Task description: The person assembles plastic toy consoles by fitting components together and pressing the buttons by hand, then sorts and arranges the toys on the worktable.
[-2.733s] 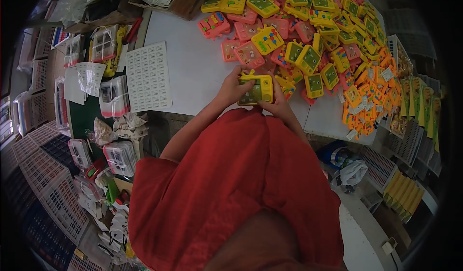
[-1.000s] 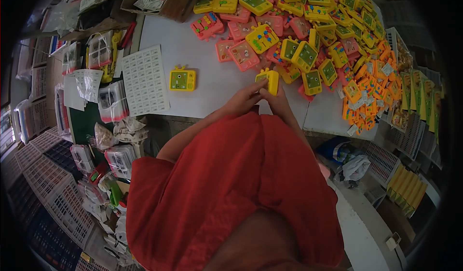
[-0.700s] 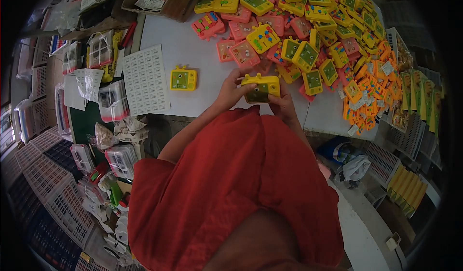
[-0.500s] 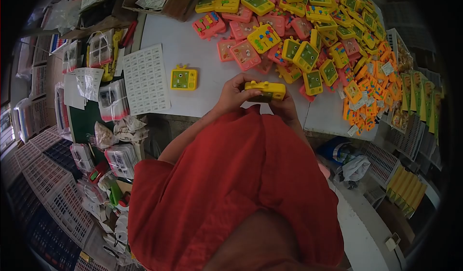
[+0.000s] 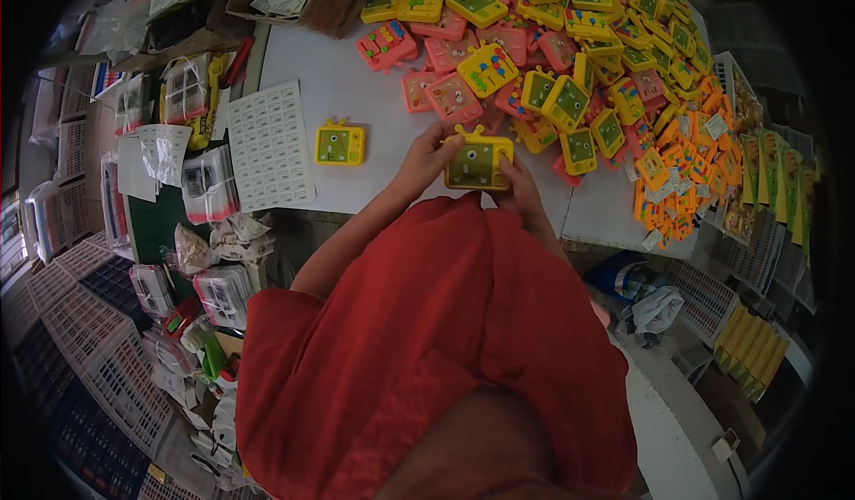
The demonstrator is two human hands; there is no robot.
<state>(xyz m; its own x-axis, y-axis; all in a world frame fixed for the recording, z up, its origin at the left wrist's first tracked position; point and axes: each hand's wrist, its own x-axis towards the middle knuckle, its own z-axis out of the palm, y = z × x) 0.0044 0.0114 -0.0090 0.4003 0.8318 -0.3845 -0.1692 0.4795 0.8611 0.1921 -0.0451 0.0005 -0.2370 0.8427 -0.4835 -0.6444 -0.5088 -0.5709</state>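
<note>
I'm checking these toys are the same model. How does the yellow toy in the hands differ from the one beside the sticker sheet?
The held toy is gripped by the left hand and right hand; the lone toy lies untouched.
Fingers cover the held toy's sides; the lone toy's face is unobstructed.
Both share yellow casings, knobbed tops and green panels.

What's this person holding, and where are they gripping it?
A yellow toy with a green front, held by its sides: the left hand at its upper left, the right hand at its right edge.
</note>
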